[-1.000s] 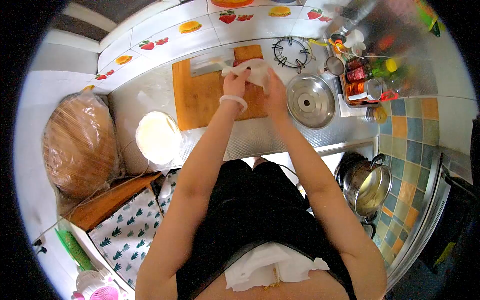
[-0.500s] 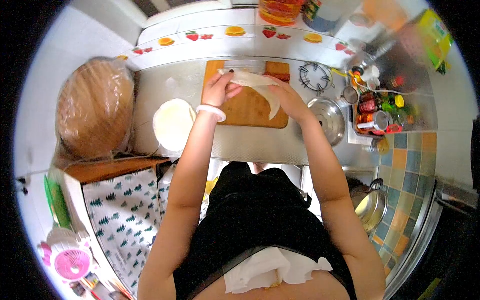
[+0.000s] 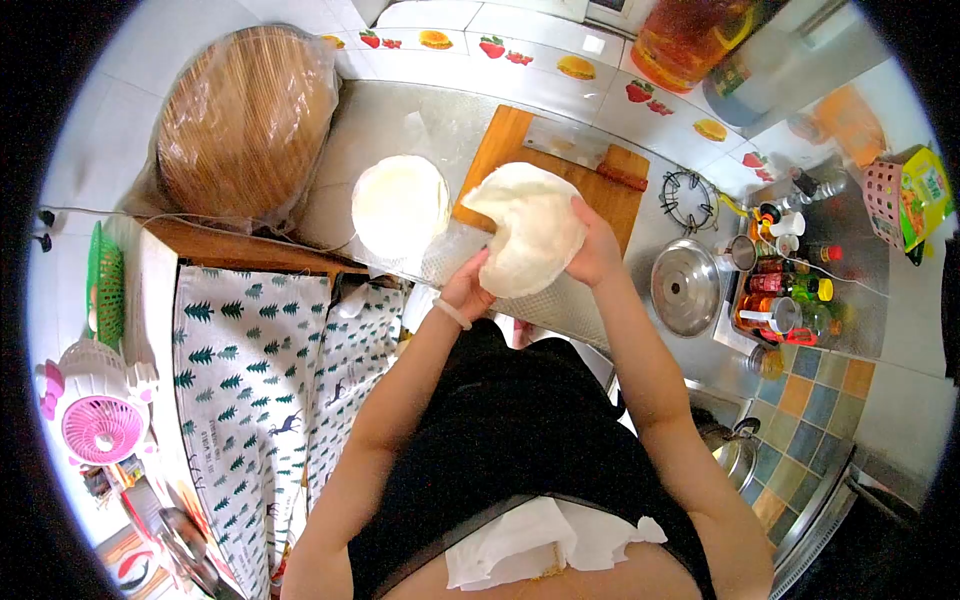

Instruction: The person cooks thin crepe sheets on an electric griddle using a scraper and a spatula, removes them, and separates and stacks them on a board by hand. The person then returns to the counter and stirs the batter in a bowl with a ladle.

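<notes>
A thin, pale round dough sheet (image 3: 537, 228) hangs between my two hands, with a curved notch or fold along its left side. My left hand (image 3: 467, 287) pinches its lower left edge. On the right edge, my right hand (image 3: 597, 245) grips it with the fingers partly hidden underneath. Behind the sheet lies a wooden cutting board (image 3: 502, 138), partly covered by it. A cleaver (image 3: 568, 143) with a brown handle rests flat across the board's far end. To the left, more round dough (image 3: 400, 210) lies on clear plastic; I cannot tell how many layers.
A large round wooden board (image 3: 250, 120) in plastic leans at the left. On the right are a metal lid (image 3: 685, 288), a burner grate (image 3: 689, 201) and several condiment bottles (image 3: 785, 290). A pink fan (image 3: 103, 428) stands at lower left.
The dough sheet has come off the board area toward my body and now faces up, spread wider. My left hand has moved down to its lower edge. The view has turned and shifted.
</notes>
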`<state>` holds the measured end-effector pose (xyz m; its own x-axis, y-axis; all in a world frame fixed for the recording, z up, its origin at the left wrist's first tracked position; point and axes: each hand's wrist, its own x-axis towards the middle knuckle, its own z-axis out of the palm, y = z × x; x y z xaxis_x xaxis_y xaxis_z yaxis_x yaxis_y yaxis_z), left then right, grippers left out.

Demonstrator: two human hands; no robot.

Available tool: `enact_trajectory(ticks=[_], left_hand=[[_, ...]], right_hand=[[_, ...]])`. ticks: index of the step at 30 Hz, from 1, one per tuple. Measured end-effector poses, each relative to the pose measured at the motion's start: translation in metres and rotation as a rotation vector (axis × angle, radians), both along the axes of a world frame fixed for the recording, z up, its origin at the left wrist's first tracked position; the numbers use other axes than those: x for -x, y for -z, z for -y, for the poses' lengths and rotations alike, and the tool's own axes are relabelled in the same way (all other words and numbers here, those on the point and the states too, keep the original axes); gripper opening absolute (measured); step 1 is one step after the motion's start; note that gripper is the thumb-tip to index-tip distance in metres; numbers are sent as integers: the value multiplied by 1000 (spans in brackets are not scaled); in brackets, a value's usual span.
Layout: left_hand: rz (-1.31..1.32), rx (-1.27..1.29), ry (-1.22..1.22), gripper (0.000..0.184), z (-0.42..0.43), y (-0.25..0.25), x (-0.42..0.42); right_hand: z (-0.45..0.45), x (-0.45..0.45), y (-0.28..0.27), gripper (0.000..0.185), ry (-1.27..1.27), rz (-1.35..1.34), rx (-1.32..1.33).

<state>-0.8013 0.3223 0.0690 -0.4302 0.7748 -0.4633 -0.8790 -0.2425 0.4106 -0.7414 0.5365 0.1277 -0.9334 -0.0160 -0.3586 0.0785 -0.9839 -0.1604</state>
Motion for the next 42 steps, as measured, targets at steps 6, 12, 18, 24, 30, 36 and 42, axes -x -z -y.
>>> enact_trajectory(ticks=[6, 12, 18, 24, 30, 36, 42], left_hand=[[-96, 308, -117, 37, 12, 9, 28], [-111, 209, -17, 33, -2, 25, 108], [-288, 205, -71, 32, -60, -23, 185], [-350, 529, -3, 41, -68, 71, 215], [-526, 815, -115, 44, -22, 220, 207], [-938, 907, -78, 39, -39, 117, 168], [-688, 1127, -51, 36, -67, 100, 158]], right_hand=[[15, -17, 27, 44, 11, 231, 8], [9, 16, 50, 42, 123, 143, 10], [-17, 89, 28, 41, 335, 79, -224], [-17, 95, 117, 41, 310, 305, -141], [37, 31, 123, 41, 179, 478, -141], [79, -3, 113, 39, 191, 430, -151], [112, -39, 99, 39, 319, 308, -182]])
